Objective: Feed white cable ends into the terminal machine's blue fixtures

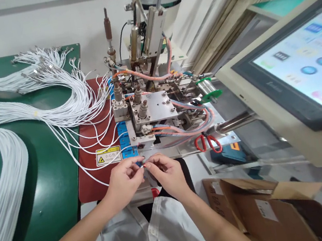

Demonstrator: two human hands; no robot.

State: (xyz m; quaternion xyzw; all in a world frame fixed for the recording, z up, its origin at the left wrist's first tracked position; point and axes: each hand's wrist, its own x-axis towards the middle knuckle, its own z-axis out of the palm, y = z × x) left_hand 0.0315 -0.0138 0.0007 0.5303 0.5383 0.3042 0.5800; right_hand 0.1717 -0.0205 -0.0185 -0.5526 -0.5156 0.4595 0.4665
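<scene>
My left hand (124, 182) pinches the end of a white cable (99, 181) in front of the machine. My right hand (170, 176) meets it, thumb and finger closed on the short coloured wires at the cable's tip; a red one shows, the rest are too small to make out. Just beyond my fingers runs a row of blue cable holders (124, 140) along the machine's left side, with several white cables lying in them. The machine's metal top plate (158, 105) sits behind, with orange and clear air tubes around it.
Bundles of white cables (12, 168) lie on the green table (50, 195) at left. A warning label (108, 155) is on the red-brown mat (90, 188). Red-handled scissors (208, 143), a wire spool (208, 90), a touch screen (307, 60) and a cardboard box (267, 209) are at right.
</scene>
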